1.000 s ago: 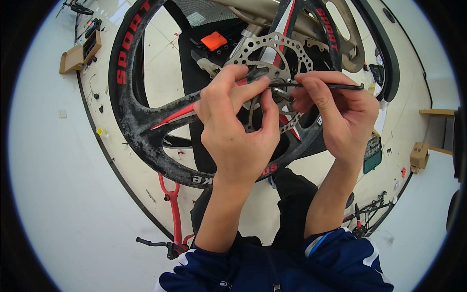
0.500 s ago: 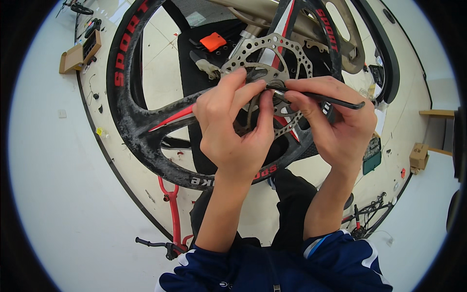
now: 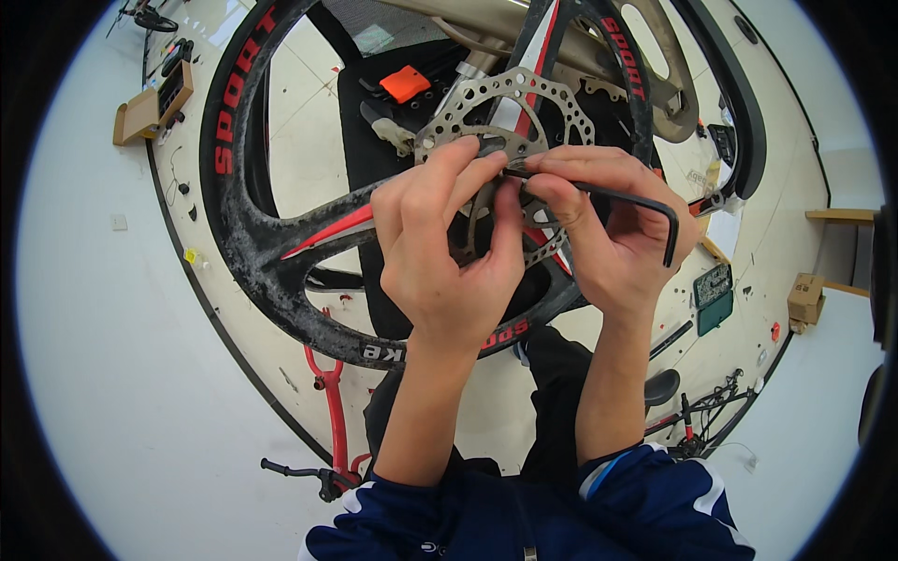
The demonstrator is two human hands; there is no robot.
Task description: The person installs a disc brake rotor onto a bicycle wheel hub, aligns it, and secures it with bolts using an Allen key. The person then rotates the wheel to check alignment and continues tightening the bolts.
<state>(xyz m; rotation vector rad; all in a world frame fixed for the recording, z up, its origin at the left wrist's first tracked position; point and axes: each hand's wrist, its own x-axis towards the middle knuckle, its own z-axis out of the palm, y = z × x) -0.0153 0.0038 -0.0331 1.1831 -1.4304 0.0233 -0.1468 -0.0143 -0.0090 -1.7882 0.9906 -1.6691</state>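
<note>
A black wheel [image 3: 236,187] with wide red-and-white spokes lies before me, a drilled metal brake disc [image 3: 572,117] at its hub. In my right hand [image 3: 617,234] is a black L-shaped hex key [image 3: 629,195], pinched between thumb and fingers. Its long arm reaches toward the hub, while the short bent end hangs down past my knuckles. My left hand [image 3: 444,252] is closed in a pinch by the hub, thumb and index finger meeting near the key's tip. Whatever sits between those fingertips is hidden, and so is most of the hub.
Behind the wheel are a bronze-coloured frame [image 3: 599,61] and a black surface holding an orange object [image 3: 405,84]. A red frame with handlebar [image 3: 335,411] stands at lower left. An open green case [image 3: 715,297] and cardboard box [image 3: 805,297] lie to the right.
The hex key has turned, so its bent end now points down toward me instead of off to the right. My right hand has shifted slightly left, and the wheel a little left too.
</note>
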